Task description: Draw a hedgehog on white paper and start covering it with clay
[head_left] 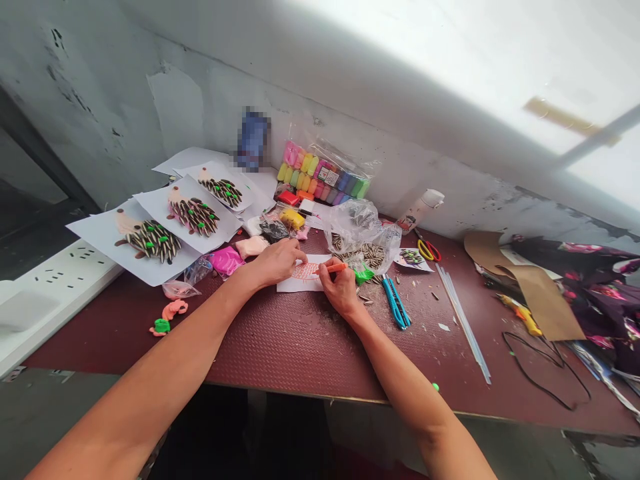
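A small white paper (pixel 300 285) with orange marks lies on the dark red table (pixel 280 347). My right hand (pixel 341 287) is closed around an orange pen (pixel 332 268), its tip at the marked area. At the paper's upper left edge rests my left hand (pixel 281 261), its fingers bent and close together; whether anything is between them is hidden. Just behind the paper, striped seeds (pixel 367 255) lie in a clear plastic bag (pixel 357 217), with bright green clay (pixel 363 275) at its front. A blue cutter (pixel 396 303) lies to the right.
Hedgehog pictures (pixel 150 241) on white sheets cover the back left, beside a white power strip (pixel 55 293). Coloured clay packs (pixel 325 175) lean on the wall. Scissors (pixel 428 250), clear sticks (pixel 465 323) and a yellow glue gun (pixel 523 315) lie rightward.
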Demonstrator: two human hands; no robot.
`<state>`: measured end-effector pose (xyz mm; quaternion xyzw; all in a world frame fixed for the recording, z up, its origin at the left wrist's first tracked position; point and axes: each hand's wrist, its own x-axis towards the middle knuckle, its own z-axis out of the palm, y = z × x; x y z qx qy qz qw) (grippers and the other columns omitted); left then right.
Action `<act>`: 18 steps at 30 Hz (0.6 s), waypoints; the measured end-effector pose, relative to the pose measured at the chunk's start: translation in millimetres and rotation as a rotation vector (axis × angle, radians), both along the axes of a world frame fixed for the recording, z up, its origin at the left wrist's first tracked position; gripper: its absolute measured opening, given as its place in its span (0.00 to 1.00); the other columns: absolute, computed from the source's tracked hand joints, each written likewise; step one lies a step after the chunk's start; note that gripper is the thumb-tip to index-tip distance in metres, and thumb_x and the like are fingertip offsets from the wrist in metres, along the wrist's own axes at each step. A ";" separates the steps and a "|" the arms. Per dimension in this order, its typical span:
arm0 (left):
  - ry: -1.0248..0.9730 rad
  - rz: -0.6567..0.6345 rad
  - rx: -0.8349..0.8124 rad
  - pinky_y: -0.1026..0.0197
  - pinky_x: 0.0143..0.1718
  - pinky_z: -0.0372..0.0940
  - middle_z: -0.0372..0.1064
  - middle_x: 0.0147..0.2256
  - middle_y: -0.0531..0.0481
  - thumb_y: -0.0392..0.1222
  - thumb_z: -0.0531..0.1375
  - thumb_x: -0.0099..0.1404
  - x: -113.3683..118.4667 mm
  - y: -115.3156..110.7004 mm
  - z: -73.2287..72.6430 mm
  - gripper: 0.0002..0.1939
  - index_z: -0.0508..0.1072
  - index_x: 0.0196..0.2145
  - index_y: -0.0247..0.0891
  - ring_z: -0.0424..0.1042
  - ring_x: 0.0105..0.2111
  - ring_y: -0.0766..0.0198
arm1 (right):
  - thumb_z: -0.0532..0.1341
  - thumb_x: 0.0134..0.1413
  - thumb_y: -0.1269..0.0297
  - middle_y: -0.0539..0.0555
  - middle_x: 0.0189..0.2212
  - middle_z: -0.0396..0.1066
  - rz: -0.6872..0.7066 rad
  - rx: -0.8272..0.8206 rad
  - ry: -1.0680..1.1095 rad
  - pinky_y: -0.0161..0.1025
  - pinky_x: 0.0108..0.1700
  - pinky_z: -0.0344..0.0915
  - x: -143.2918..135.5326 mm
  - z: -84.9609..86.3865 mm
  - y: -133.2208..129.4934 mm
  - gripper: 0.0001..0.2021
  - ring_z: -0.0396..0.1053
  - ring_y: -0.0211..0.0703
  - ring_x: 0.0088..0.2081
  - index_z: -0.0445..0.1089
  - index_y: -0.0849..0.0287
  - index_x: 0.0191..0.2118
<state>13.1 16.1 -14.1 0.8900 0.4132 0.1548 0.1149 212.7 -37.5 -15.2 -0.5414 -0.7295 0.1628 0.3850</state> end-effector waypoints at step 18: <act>0.008 0.004 -0.009 0.56 0.49 0.65 0.71 0.42 0.45 0.29 0.54 0.65 0.5 0.8 -0.5 0.19 0.81 0.45 0.42 0.70 0.46 0.55 | 0.53 0.62 0.56 0.50 0.22 0.68 -0.005 0.022 -0.016 0.36 0.29 0.57 -0.1 -0.9 0.0 0.15 0.64 0.38 0.23 0.68 0.56 0.27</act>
